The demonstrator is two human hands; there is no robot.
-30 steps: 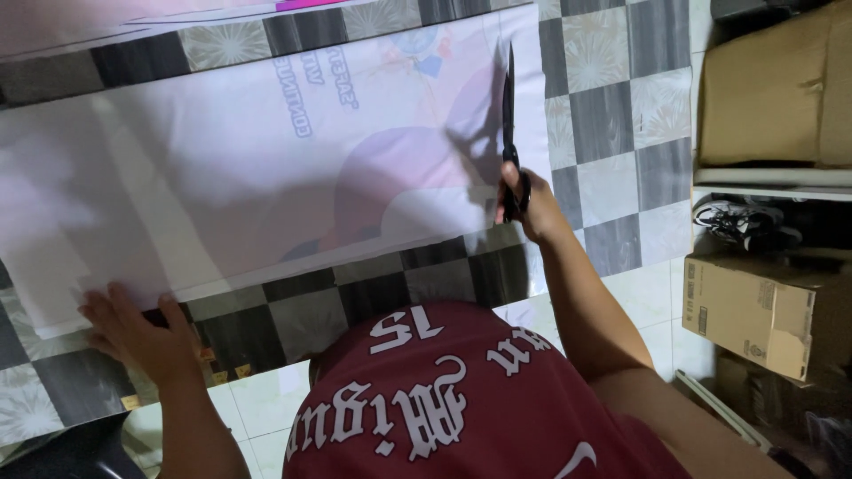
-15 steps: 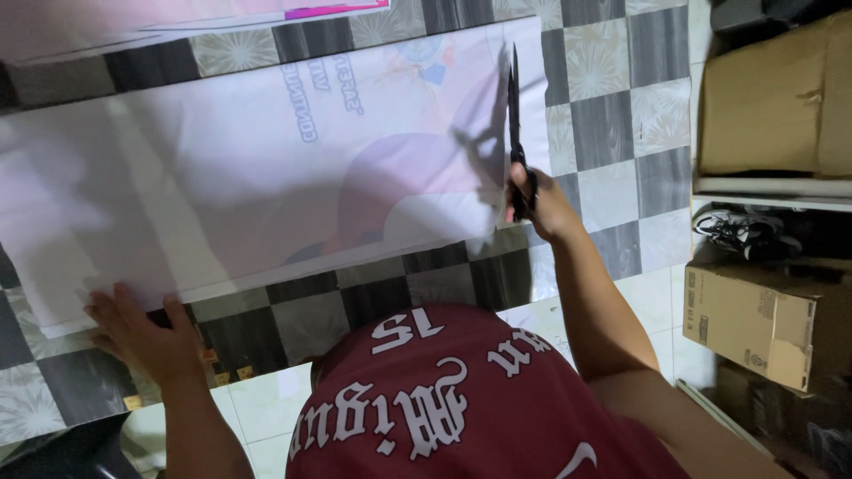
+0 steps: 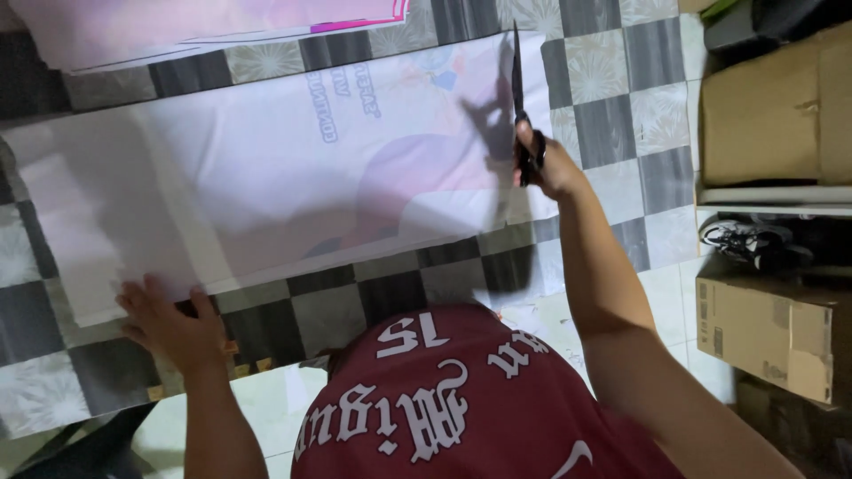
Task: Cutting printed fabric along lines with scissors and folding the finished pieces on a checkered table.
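A long white printed fabric sheet [image 3: 266, 186] lies flat on the checkered floor. My right hand [image 3: 548, 168] grips black scissors [image 3: 518, 98] whose blades point away from me along the sheet's right end. My left hand [image 3: 169, 324] presses flat with spread fingers on the sheet's near left edge. My red shirt with white lettering [image 3: 453, 399] fills the bottom of the view.
Another pink and white sheet [image 3: 222, 27] lies at the far side. Cardboard boxes [image 3: 772, 328] and a shelf with a large brown box [image 3: 781, 106] stand at the right, with black cables [image 3: 754, 239] between them.
The scissors and my right hand have shifted slightly farther along the sheet's right end. My left hand stays in place.
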